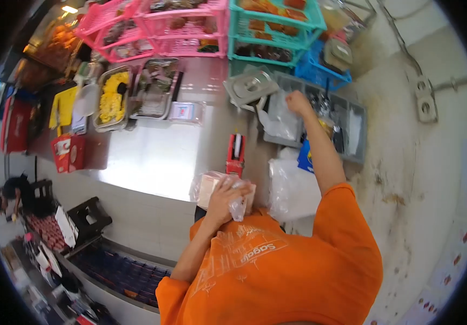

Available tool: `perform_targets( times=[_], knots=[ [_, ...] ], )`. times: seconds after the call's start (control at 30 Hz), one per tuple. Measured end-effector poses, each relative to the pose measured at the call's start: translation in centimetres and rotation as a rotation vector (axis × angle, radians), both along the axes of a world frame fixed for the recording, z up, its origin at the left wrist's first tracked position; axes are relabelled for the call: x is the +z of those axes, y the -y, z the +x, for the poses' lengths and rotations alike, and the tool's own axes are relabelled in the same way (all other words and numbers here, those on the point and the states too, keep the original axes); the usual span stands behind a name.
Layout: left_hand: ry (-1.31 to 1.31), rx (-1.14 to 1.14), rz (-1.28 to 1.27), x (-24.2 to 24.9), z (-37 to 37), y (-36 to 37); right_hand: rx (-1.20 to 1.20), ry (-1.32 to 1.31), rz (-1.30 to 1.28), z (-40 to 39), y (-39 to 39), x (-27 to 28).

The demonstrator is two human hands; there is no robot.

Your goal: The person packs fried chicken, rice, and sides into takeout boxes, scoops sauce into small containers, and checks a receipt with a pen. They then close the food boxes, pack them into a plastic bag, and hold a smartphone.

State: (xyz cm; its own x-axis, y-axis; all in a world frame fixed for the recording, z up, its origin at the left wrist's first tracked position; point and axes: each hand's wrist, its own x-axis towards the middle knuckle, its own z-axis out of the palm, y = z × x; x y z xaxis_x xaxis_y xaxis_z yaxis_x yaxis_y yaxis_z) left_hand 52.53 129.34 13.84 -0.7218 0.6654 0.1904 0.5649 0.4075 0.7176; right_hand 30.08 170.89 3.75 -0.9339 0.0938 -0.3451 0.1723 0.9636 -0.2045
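Note:
My left hand (pixel 227 199) is closed on a clear plastic bag (pixel 237 208) and lies over a pale wrapped packet (pixel 207 189) at the counter's front edge. My right hand (pixel 297 103) is closed at a clear plastic bag (pixel 281 120) in the grey divided tray (pixel 357 132); the fingertips are small and hard to make out. Just beyond my left hand stands a red tape dispenser (pixel 235 156). Clear plastic sheets (pixel 293 189) lie to the right of it.
Pink baskets (pixel 185 27) and teal baskets (pixel 274 32) line the back. Metal lids (pixel 252 86) lean by the grey tray. A yellow food tray (pixel 113 100) and a red box (pixel 67 153) stand left. A person (pixel 17 192) is at the far left.

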Motion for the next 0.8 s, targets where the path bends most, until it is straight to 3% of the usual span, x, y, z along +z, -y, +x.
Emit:
perform_targets(
  times=[0.07,0.1,0.13,0.17,0.2,0.27,0.33,0.37,0.4,0.43,0.47,0.53,0.63,0.67,0.77,0.8],
  knots=[
    [0.088,-0.044,0.071,-0.5,0.5,0.7,0.051,0.036,0.039,-1.0,0.6,-3.0],
    [0.131,-0.04,0.102,-0.9,0.8,1.0,0.017,0.032,0.056,-2.0,-0.5,-7.3],
    [0.166,-0.01,0.134,-1.4,1.2,1.1,-0.019,-0.125,0.053,-0.2,2.2,-3.6],
    [0.201,0.033,0.167,-1.9,1.7,1.3,-0.131,-0.013,0.089,0.6,4.5,-0.2],
    [0.236,0.085,0.159,-2.4,2.1,1.2,-0.059,-0.261,0.015,1.0,3.8,-3.3],
    [0.21,0.222,0.229,-2.6,2.7,1.5,0.093,-0.355,0.084,-0.6,-0.3,-11.2],
    [0.07,0.358,0.361,-2.0,3.6,2.1,-0.049,-0.349,0.029,-1.5,-0.7,-10.8],
    [0.184,0.439,0.36,-1.5,3.8,2.6,-0.019,-0.368,-0.056,-2.4,-3.0,-12.2],
    [0.301,0.509,0.374,-1.1,4.0,3.1,-0.154,-0.463,-0.045,-1.0,-0.4,-7.7],
    [0.423,0.563,0.397,-0.9,4.6,3.1,0.043,-0.441,0.052,-1.1,-2.4,-7.6],
    [0.441,0.582,0.502,-1.1,5.1,3.2,-0.03,-0.509,-0.045,0.1,-1.8,-5.6],
    [0.478,0.573,0.713,-1.8,5.7,4.6,-0.199,-0.549,-0.158,-0.2,-4.3,-7.5],
    [0.613,0.62,0.869,-2.0,7.5,6.4,-0.381,-0.429,-0.098,1.6,-4.5,-4.8],
    [0.577,0.64,0.794,-2.2,8.4,7.0,-0.42,-0.4,-0.069,2.1,-4.5,-4.0],
    [0.456,0.769,0.55,-1.2,10.9,9.4,-0.268,-1.0,-0.164,2.0,-5.5,-3.1],
    [0.395,0.798,0.522,-1.1,11.5,10.4,-0.185,-1.081,-0.236,3.2,-0.5,0.7]
  ],
)
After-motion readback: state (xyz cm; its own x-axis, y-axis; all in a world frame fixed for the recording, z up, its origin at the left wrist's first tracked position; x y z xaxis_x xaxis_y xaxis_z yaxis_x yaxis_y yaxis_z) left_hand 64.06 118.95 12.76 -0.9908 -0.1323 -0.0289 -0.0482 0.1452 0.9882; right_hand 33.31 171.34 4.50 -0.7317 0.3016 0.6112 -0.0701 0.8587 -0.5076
